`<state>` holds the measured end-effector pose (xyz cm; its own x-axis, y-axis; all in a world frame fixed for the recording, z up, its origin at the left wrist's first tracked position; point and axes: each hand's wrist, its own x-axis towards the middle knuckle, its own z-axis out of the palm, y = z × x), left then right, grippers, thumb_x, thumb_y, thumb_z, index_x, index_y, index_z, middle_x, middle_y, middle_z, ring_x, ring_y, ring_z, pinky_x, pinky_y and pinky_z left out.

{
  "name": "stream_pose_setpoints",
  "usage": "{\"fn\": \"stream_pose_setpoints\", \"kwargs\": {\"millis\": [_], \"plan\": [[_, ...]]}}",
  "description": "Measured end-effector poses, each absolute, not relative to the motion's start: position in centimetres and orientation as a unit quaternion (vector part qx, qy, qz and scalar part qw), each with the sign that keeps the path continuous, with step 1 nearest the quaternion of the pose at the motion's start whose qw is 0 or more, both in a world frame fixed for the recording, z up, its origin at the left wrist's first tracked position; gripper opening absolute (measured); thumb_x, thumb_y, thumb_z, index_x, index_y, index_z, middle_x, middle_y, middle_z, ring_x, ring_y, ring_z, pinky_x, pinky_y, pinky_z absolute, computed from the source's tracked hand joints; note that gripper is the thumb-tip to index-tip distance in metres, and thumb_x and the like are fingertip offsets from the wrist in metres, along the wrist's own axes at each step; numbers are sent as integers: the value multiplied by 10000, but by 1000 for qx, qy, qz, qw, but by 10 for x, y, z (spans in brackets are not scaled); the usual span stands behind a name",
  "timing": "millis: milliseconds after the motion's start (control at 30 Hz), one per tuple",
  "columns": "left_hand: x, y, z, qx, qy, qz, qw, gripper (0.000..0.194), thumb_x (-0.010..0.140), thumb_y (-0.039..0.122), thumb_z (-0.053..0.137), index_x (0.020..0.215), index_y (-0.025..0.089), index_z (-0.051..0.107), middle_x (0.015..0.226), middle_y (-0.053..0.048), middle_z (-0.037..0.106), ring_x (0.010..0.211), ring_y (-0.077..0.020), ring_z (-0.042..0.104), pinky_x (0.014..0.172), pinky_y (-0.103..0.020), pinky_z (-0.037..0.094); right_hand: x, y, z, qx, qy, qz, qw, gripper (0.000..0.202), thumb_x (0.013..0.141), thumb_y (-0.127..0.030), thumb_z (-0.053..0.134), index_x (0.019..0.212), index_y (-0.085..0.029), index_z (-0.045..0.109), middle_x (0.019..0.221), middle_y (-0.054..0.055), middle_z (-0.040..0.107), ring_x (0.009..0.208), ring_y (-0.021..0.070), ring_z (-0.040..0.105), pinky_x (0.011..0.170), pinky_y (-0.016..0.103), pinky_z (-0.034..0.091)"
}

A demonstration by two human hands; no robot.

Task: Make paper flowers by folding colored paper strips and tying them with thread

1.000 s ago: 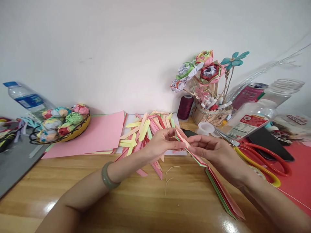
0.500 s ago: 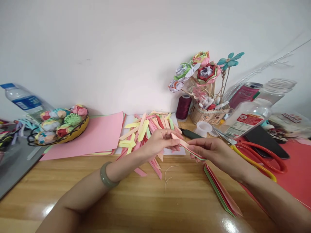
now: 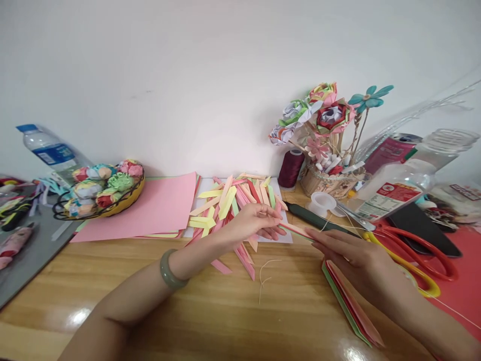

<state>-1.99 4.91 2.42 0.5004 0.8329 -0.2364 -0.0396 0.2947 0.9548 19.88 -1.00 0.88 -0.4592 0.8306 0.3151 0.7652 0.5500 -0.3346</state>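
Between my two hands is a narrow stack of folded paper strips (image 3: 296,231), peach on top with green along its lower edge. My left hand (image 3: 259,220) pinches its left end between thumb and fingers. The fingers of my right hand (image 3: 343,249) are closed at the other end, with the palm turned down. Below my right hand lies a second folded bundle (image 3: 351,308), pink, red and green. Behind my left hand spreads a pile of folded paper strips (image 3: 225,200) in yellow, pink and peach. A short piece of thread (image 3: 263,281) rests on the table.
Scissors (image 3: 421,250) with red and yellow handles lie at right by a clear bottle (image 3: 394,193). Maroon thread spool (image 3: 291,169), white tape roll (image 3: 322,203) and flower basket (image 3: 330,180) stand at the back. Pink paper (image 3: 165,200) and a basket of paper flowers (image 3: 130,203) are left.
My right hand has turned palm down and moved right along the strip stack. The left keeps its pinch. The whole view has shifted slightly, so things sit further right.
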Motion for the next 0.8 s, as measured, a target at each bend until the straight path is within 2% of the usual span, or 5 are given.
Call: {"fn": "stream_pose_setpoints", "kwargs": {"millis": [200, 300, 467, 567, 800], "plan": [[-41, 67, 46, 568, 431, 403, 574, 81, 735, 170, 540, 789, 123, 577, 654, -37, 630, 530, -97, 582, 537, -224, 450, 215, -22, -2, -572, -814, -33, 95, 345, 872, -311, 349, 1091, -183, 582, 988, 132, 646, 767, 263, 637, 621, 387, 506], [-50, 71, 57, 581, 424, 443, 534, 70, 733, 167, 543, 770, 117, 575, 668, -29, 626, 550, -91, 589, 560, -217, 459, 213, -27, -1, -575, -815, -66, 40, 328, 872, -311, 339, 1070, -225, 586, 941, 113, 656, 769, 252, 626, 545, 341, 502], [-53, 69, 64, 577, 431, 449, 529, 56, 730, 159, 542, 760, 119, 568, 662, -14, 622, 553, -87, 585, 552, -213, 459, 210, -23, 6, -560, -817, -132, 39, 331, 856, -395, 345, 942, -266, 638, 919, 66, 673, 718, 236, 634, 390, 273, 427], [-52, 69, 63, 586, 420, 444, 532, 68, 732, 171, 540, 761, 123, 579, 668, -10, 619, 559, -81, 578, 560, -214, 457, 200, -9, 22, -559, -818, -118, 60, 346, 871, -326, 318, 912, -246, 652, 933, 62, 671, 746, 211, 629, 469, 267, 433], [-49, 66, 57, 579, 418, 422, 558, 73, 729, 190, 548, 768, 131, 568, 659, -7, 614, 549, -81, 572, 565, -218, 453, 137, 67, 52, -610, -790, 35, 47, 276, 848, -370, 406, 918, -246, 642, 947, 32, 664, 854, 200, 606, 661, 272, 423]]}}
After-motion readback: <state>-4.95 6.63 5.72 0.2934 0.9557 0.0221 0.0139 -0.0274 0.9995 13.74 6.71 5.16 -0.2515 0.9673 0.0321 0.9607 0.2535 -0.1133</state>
